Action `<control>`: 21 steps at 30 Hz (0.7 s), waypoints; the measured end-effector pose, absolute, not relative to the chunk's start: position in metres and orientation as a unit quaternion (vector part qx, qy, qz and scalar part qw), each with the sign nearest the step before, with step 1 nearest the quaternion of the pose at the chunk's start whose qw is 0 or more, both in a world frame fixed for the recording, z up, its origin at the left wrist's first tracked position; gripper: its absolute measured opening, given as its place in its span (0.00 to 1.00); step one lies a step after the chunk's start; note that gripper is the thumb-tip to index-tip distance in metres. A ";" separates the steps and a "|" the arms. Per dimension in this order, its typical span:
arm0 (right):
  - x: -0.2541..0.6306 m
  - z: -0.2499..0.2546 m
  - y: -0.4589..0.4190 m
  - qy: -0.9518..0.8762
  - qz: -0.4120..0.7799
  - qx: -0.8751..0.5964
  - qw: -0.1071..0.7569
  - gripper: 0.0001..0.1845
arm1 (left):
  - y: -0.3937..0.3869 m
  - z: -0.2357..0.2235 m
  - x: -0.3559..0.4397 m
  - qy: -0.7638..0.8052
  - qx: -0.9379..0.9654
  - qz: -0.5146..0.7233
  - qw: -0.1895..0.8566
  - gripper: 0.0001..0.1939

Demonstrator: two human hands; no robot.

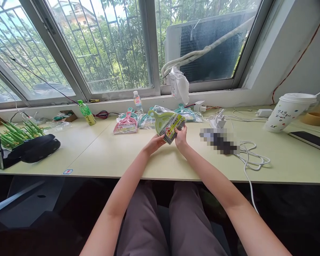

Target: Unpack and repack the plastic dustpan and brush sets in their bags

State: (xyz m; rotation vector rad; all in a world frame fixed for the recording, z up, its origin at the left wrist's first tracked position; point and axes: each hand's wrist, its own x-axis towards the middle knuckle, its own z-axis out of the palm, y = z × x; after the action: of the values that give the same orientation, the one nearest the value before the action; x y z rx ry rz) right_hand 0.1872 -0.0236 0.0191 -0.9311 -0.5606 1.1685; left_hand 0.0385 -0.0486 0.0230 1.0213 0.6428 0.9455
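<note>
While the left hand [155, 143] and right hand [181, 137] clamped the still-labelled green dustpan [160, 122], the pink dustpan [126, 125] lay to its left.

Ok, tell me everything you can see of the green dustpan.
The green dustpan looks like plastic, light in color, with a rounded handle pointing to the upper left. A printed label, yellow-green and dark, covers much of its lower-right part; its text is too small to read. It is held tilted over the table, the left hand at its lower edge, the right hand gripping its right side.
</note>
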 end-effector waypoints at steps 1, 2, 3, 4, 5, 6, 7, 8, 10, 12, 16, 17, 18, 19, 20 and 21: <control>0.186 0.019 -0.024 -0.263 0.519 -0.414 0.700 0.32 | -0.049 0.024 0.039 0.288 0.468 0.408 0.729 0.25; 0.185 0.019 -0.025 -0.274 0.513 -0.412 0.701 0.32 | -0.050 0.024 0.040 0.286 0.469 0.394 0.737 0.26; 0.183 0.020 -0.026 -0.282 0.507 -0.410 0.704 0.32 | -0.050 0.024 0.041 0.286 0.467 0.391 0.740 0.27; 0.182 0.020 -0.027 -0.285 0.503 -0.407 0.707 0.32 | -0.050 0.024 0.042 0.291 0.464 0.400 0.735 0.28; 0.180 0.021 -0.028 -0.283 0.504 -0.401 0.711 0.31 | -0.049 0.023 0.043 0.302 0.464 0.416 0.721 0.29; 0.178 0.021 -0.028 -0.275 0.512 -0.393 0.713 0.30 | -0.048 0.022 0.043 0.319 0.468 0.434 0.701 0.30; 0.177 0.022 -0.029 -0.263 0.524 -0.384 0.713 0.29 | -0.046 0.021 0.043 0.339 0.472 0.451 0.678 0.31; 0.176 0.022 -0.030 -0.251 0.540 -0.377 0.710 0.28 | -0.045 0.020 0.043 0.359 0.475 0.464 0.656 0.31; 0.175 0.021 -0.030 -0.231 0.568 -0.368 0.699 0.25 | -0.043 0.018 0.041 0.391 0.471 0.480 0.628 0.31; 0.176 0.019 -0.029 -0.224 0.579 -0.368 0.692 0.24 | -0.042 0.018 0.039 0.407 0.465 0.487 0.617 0.29; 0.182 0.013 -0.021 -0.223 0.581 -0.380 0.684 0.19 | -0.046 0.021 0.037 0.395 0.497 0.483 0.603 0.29; 0.185 0.012 -0.018 -0.225 0.582 -0.384 0.680 0.18 | -0.047 0.022 0.037 0.390 0.511 0.481 0.596 0.30; 0.189 0.011 -0.015 -0.230 0.580 -0.390 0.677 0.17 | -0.047 0.023 0.038 0.385 0.526 0.476 0.590 0.30; 0.192 0.010 -0.012 -0.240 0.576 -0.396 0.674 0.17 | -0.048 0.024 0.039 0.383 0.540 0.469 0.585 0.31; 0.195 0.009 -0.010 -0.252 0.569 -0.400 0.673 0.18 | -0.048 0.024 0.039 0.382 0.552 0.460 0.581 0.33; 0.197 0.008 -0.009 -0.262 0.561 -0.403 0.673 0.19 | -0.048 0.024 0.040 0.379 0.562 0.453 0.579 0.34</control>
State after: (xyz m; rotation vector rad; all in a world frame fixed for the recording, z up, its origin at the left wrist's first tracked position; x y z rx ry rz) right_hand 0.1970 -0.0087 0.0078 -0.9070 -0.5908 1.2639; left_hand 0.0402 -0.0480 0.0241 1.3128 0.8857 1.0600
